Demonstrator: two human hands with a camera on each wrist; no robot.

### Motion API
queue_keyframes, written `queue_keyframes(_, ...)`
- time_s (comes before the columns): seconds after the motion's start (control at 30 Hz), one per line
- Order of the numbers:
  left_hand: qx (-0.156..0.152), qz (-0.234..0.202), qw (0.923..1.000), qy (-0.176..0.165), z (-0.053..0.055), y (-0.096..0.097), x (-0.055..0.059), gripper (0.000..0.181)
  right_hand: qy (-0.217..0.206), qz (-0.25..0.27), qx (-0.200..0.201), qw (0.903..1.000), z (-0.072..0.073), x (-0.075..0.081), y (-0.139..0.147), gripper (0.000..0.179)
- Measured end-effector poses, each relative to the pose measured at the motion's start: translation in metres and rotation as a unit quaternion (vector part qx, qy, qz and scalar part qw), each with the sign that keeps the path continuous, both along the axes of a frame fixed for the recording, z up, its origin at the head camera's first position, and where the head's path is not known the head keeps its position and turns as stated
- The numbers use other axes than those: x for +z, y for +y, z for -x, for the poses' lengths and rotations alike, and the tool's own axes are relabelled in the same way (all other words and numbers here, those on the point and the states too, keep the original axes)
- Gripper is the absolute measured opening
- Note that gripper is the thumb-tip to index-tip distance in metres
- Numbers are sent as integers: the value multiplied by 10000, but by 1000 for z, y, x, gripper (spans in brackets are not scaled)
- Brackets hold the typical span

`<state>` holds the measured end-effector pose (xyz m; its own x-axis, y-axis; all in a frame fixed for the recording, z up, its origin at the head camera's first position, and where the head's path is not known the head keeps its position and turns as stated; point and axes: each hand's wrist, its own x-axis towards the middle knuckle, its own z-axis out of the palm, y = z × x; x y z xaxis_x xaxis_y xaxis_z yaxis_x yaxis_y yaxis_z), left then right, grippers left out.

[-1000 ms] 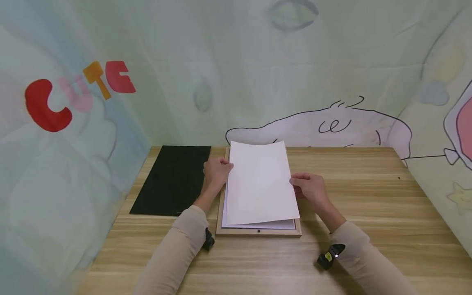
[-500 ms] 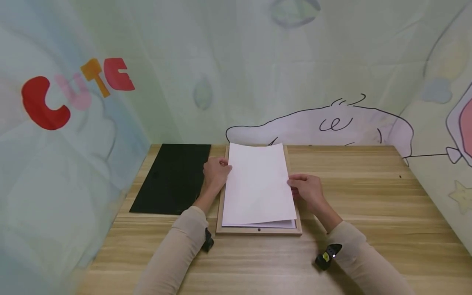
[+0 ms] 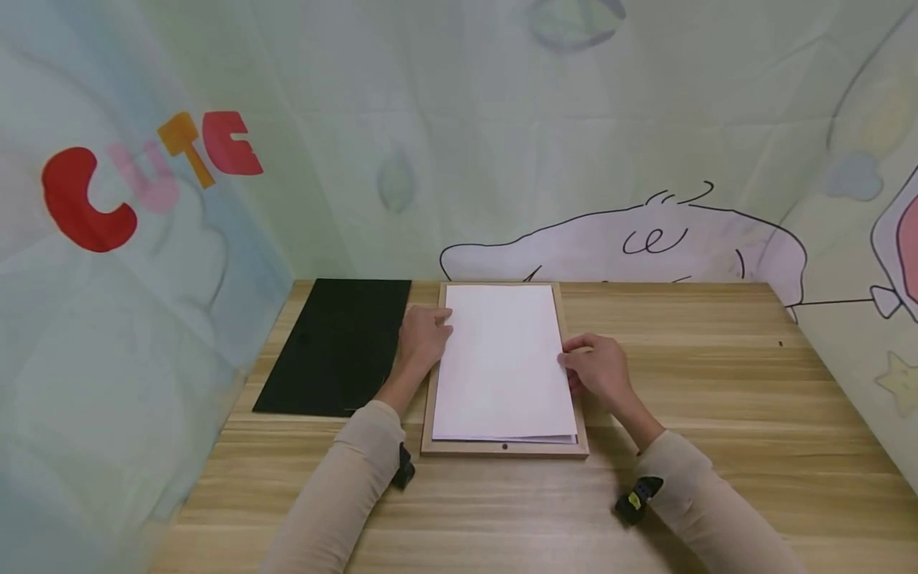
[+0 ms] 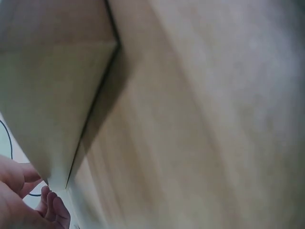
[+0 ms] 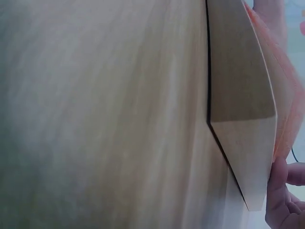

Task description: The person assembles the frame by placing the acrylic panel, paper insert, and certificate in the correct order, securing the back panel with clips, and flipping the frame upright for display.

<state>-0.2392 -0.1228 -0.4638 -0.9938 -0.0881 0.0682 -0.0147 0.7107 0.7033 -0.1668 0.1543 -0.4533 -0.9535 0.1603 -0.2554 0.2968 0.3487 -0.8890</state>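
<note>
A white sheet of paper (image 3: 502, 359) lies over a shallow wooden frame (image 3: 502, 454) in the head view, its near right corner lifted slightly above another sheet. My left hand (image 3: 423, 339) is at the paper's left edge, index finger and thumb apart and touching it. On the opposite side my right hand (image 3: 601, 371) pinches the right edge between thumb and fingers. The left wrist view has the frame's side wall (image 4: 52, 95) with the left fingertips (image 4: 58, 210) beyond it. In the right wrist view, the right hand's fingers (image 5: 279, 191) are beside the frame's wall (image 5: 243, 90).
A thin black board (image 3: 333, 347) lies flat on the wooden table (image 3: 688, 343) left of the frame, partly behind the left hand. Printed cloth walls (image 3: 344, 159) stand around the table's back and sides. A tiny dark speck (image 3: 780, 344) is at the far right.
The paper has come down flatter and lines up with the frame; its far end and near corner have dropped. The left index finger has straightened away from the thumb. The right hand keeps its pinch.
</note>
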Motion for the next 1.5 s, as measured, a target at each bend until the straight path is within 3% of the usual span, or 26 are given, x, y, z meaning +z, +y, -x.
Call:
queue_keyframes(0.13,-6,126,9999,-87,0,0,-1,30,107,-359,194,9991,0,0,-1,18)
queue_keyframes(0.23,-16,170,9998,-77,0,0,-1,30,277,-976,290,9944,0,-1,-1,16)
queue_keyframes(0.37,-47,219,9997,-80,0,-1,-2,30,693,-1892,392,9787,-2,-1,-3,13)
queue_keyframes(0.53,-305,765,9965,150,-4,-2,2,33,1441,-2224,520,9629,-3,0,-8,8)
queue_keyframes(0.6,-534,1208,9907,317,-5,-2,4,37,1628,-2159,501,9614,-4,1,-8,6)
queue_keyframes(0.7,-916,1933,9756,493,-7,-1,8,44,1799,-2106,424,9599,-4,-2,-6,5)
queue_keyframes(0.83,-1209,2557,9584,378,-9,-1,10,52,1998,-2153,500,9546,-2,-8,1,9)
queue_keyframes(0.9,-1256,2683,9547,296,-10,-2,10,54,1986,-2157,646,9539,-1,-11,4,14)
queue_keyframes(1.07,-1244,2612,9569,267,-11,-4,8,53,1672,-2199,942,9565,0,-17,9,25)
queue_keyframes(1.5,-1159,2468,9618,252,-11,-6,3,54,1295,-2372,1126,9562,2,-19,10,28)
